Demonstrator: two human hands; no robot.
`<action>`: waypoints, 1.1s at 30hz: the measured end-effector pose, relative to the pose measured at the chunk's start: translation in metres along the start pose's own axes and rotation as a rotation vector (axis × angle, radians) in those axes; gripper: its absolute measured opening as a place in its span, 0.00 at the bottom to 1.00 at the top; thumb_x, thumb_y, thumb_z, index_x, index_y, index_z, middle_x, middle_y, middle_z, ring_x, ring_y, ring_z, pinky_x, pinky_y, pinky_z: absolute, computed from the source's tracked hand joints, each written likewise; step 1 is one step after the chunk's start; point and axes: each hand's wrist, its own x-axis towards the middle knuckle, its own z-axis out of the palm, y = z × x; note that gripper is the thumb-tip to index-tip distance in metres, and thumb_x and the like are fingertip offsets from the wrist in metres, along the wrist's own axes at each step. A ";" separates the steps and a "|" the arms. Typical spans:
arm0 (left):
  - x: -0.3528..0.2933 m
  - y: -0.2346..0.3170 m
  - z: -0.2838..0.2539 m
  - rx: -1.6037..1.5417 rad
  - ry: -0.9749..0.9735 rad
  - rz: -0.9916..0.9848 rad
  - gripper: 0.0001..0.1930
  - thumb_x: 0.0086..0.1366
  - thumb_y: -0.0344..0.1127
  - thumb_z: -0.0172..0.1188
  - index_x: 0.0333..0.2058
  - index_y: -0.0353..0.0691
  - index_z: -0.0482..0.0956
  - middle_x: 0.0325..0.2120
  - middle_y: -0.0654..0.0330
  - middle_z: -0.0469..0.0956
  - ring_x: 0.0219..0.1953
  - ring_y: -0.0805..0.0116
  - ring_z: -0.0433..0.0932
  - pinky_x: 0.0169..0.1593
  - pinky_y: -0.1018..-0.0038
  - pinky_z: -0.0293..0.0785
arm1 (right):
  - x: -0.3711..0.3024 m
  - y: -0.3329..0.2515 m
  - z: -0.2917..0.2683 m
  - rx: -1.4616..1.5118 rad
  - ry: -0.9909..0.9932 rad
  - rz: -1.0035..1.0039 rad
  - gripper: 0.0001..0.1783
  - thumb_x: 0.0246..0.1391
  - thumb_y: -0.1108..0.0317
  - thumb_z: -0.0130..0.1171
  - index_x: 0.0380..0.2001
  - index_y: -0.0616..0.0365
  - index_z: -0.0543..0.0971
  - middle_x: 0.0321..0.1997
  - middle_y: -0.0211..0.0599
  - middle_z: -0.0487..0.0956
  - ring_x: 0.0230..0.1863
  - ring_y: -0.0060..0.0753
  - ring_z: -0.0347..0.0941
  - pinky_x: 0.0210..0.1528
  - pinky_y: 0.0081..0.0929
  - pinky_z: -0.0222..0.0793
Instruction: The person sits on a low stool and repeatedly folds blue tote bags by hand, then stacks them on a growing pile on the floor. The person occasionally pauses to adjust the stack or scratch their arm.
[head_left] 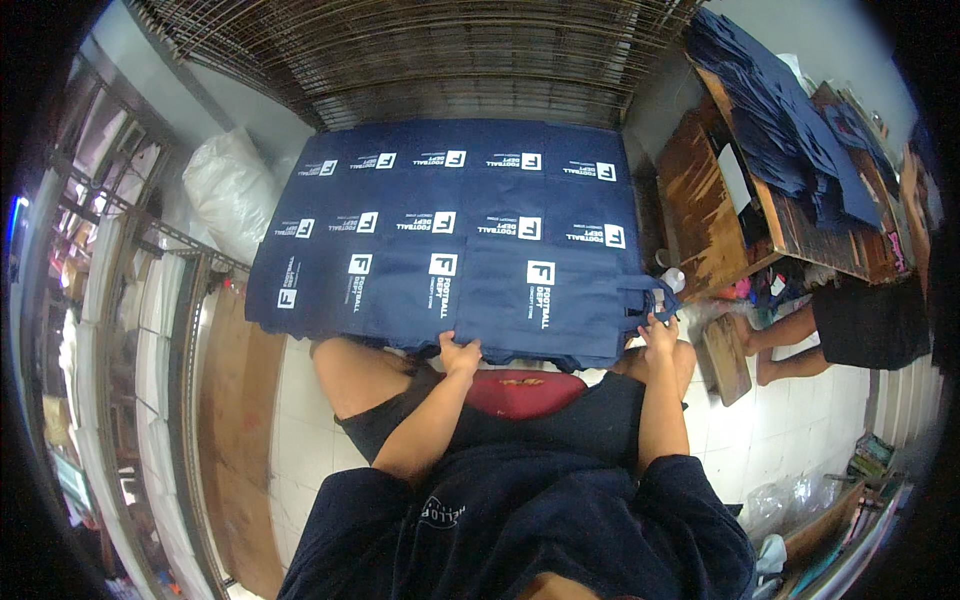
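Note:
Navy fabric bags with white prints lie flat in overlapping rows before me. Closest to my hands is a navy bag [575, 310] turned sideways, its strap handles [645, 300] sticking out to the right. My left hand [460, 355] is closed on the near edge of this bag, at its left corner, with thumb on top and fingers partly hidden below. At the right end, my right hand [659, 336] pinches the bag by its handle side; the fingertips are small here. The front row's other bags also lie sideways, to the left of this one.
A wire drying rack [450, 60] rises behind the bags. On the right, navy fabric pieces [780, 120] are piled on a worn wooden cabinet [705, 190]. Another person's legs [800, 340] are beside a low wooden stool [728, 360]. White plastic sacks [230, 190] stand left.

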 end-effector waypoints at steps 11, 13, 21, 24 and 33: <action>-0.014 0.046 -0.005 0.079 0.045 0.344 0.34 0.47 0.33 0.69 0.47 0.44 0.54 0.28 0.62 0.62 0.31 0.68 0.65 0.40 0.70 0.65 | -0.022 -0.062 -0.015 -0.484 0.310 -0.705 0.30 0.46 0.68 0.65 0.53 0.59 0.68 0.41 0.45 0.75 0.41 0.38 0.73 0.45 0.31 0.68; -0.018 0.120 0.003 -0.230 -0.155 0.558 0.27 0.52 0.30 0.66 0.45 0.42 0.57 0.28 0.67 0.60 0.29 0.78 0.59 0.33 0.80 0.60 | -0.031 -0.119 -0.025 -0.288 0.169 -0.836 0.25 0.47 0.67 0.65 0.49 0.59 0.71 0.38 0.42 0.77 0.42 0.33 0.73 0.47 0.28 0.67; -0.041 0.448 0.040 -0.294 -0.353 0.864 0.32 0.60 0.53 0.57 0.56 0.40 0.59 0.44 0.57 0.68 0.43 0.68 0.69 0.42 0.71 0.69 | -0.031 -0.378 -0.052 0.084 0.315 -1.155 0.18 0.54 0.69 0.58 0.47 0.62 0.71 0.32 0.33 0.75 0.30 0.19 0.72 0.29 0.15 0.69; -0.050 0.531 0.042 -0.485 -0.613 0.802 0.45 0.61 0.60 0.51 0.65 0.40 0.41 0.63 0.44 0.46 0.62 0.48 0.54 0.58 0.58 0.63 | 0.015 -0.448 -0.074 0.521 -0.034 -0.839 0.36 0.55 0.59 0.56 0.59 0.62 0.53 0.51 0.60 0.68 0.48 0.48 0.72 0.48 0.33 0.72; -0.057 0.610 0.079 -0.983 -0.563 0.591 0.27 0.69 0.46 0.43 0.64 0.55 0.49 0.63 0.47 0.47 0.60 0.51 0.60 0.53 0.59 0.71 | 0.114 -0.515 -0.044 0.620 0.096 -0.442 0.34 0.50 0.61 0.57 0.57 0.63 0.58 0.57 0.66 0.55 0.46 0.55 0.68 0.37 0.41 0.75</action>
